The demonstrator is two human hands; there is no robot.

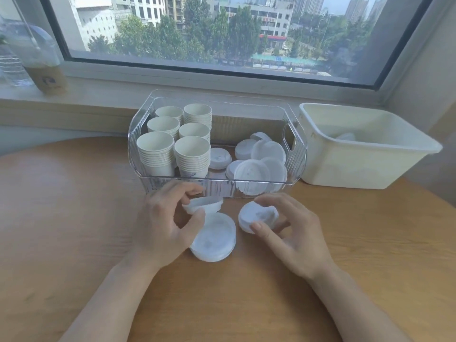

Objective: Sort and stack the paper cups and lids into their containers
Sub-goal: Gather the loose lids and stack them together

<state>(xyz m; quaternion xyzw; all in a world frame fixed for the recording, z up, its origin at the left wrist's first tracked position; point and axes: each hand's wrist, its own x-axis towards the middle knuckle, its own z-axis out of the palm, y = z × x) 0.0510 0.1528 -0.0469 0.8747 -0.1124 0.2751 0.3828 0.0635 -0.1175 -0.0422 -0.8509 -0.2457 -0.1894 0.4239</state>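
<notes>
A clear plastic bin (pixel 294 169) stands on the wooden table and holds several stacks of white paper cups (pixel 172 146) on its left and loose white lids (pixel 261 161) on its right. In front of the bin, my left hand (pixel 162 225) pinches a small stack of white lids (pixel 203 204) between thumb and fingers. Below it a larger lid stack (pixel 214 239) lies on the table. My right hand (pixel 293 233) grips another lid stack (pixel 257 215), thumb in front and fingers curled over the top.
A cream plastic tub (pixel 370 166) sits to the right of the bin, with one lid (pixel 346 137) inside. A capped drink cup (pixel 45 75) stands on the windowsill at far left. The round table edge (pixel 61 141) curves at the back left.
</notes>
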